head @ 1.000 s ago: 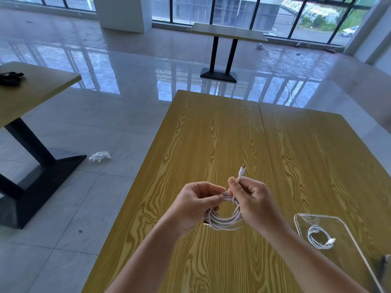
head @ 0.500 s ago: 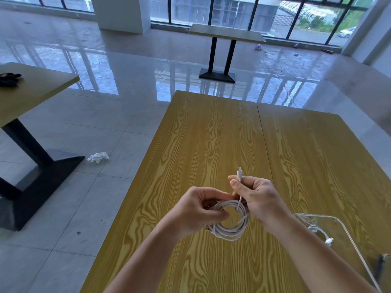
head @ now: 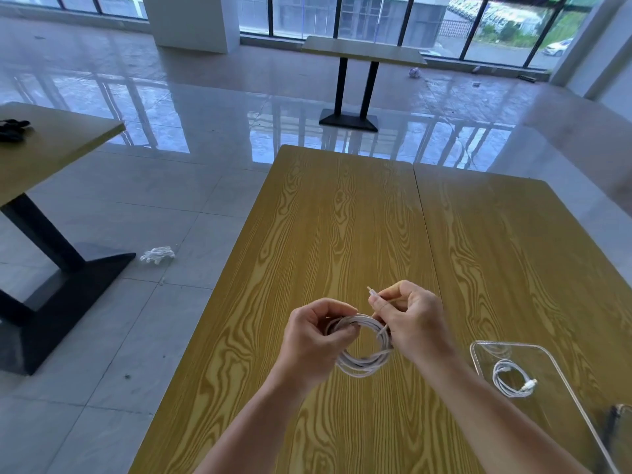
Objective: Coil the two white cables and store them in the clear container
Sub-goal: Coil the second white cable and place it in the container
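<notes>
A white cable (head: 364, 362), wound into a round coil, hangs between both hands above the wooden table (head: 342, 234). My left hand (head: 314, 340) pinches the coil's upper left side. My right hand (head: 415, 319) grips the coil's right side and pinches the cable's free end, whose plug (head: 372, 293) sticks up past the thumb. A second white cable (head: 511, 378) lies coiled inside the clear container (head: 561, 378) at the near right of the table.
A dark object (head: 615, 422) sits by the container's near right corner. The table's left edge runs close to my left forearm. Other tables (head: 51, 148) stand on the tiled floor, with a white scrap (head: 157, 255) lying on the tiles.
The plug end has dropped lower and swung left over the coil as my right hand winds it. Both hands have stayed at about the same spot above the table.
</notes>
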Motion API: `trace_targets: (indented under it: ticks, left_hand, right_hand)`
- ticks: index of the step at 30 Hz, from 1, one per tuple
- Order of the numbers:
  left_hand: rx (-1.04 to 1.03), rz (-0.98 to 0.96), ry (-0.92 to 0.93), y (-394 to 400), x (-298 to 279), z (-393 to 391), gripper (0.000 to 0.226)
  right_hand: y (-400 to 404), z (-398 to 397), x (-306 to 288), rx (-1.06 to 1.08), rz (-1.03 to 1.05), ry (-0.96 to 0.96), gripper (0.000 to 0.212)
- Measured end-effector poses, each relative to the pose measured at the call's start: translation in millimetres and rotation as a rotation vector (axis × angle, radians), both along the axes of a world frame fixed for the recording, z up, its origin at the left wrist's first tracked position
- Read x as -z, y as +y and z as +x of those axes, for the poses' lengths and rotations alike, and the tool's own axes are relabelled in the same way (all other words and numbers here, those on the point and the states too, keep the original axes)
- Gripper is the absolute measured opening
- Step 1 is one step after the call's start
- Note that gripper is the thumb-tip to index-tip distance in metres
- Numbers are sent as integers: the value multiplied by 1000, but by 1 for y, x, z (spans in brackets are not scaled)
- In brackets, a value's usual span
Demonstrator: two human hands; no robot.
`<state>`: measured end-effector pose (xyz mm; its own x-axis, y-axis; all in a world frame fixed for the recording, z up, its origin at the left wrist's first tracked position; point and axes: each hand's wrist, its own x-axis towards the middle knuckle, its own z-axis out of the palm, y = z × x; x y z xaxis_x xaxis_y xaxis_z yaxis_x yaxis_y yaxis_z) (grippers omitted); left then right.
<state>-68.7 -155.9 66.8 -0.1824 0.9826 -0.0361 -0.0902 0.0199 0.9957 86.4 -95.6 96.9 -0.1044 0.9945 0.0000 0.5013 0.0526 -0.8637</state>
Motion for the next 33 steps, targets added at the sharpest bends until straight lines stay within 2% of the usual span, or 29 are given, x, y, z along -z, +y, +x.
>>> trace_targets:
  ticks: [4, 8, 12, 14, 16, 21, 25, 29, 33]
  left_hand:
    - [2, 85, 70, 5, -4, -6, 19]
    - [6, 99, 84, 7, -6, -7, 17]
    - [57, 25, -66, 6, -5, -11, 10]
    - [78, 10, -138, 5, -3, -13, 8]
    - [104, 39, -121, 2, -2, -14, 11]
    - [162, 242, 344, -1, 0, -22, 28]
    - [186, 314, 457, 1, 0, -23, 20]
    - [128, 359, 553, 0, 1, -15, 10]
    - [107, 275, 468, -1, 6, -8, 8]
  right_hand:
    - [-3, -2, -6, -111, -206, -60, 22]
    - [-6, 2, -12, -276, -548, 166, 36]
    - [-8, 10, -13, -392, -711, 243, 20]
    - [-8, 12, -11, -371, -810, 375, 15]
    - [-9, 13, -9, -348, -895, 505, 15]
    - [-14, 12, -8, -293, -942, 586, 21]
    - [-13, 13, -7, -281, -926, 572, 29]
    - [-14, 17, -5, -309, -923, 618, 28]
    - [-17, 26, 1, -315, -886, 676, 29]
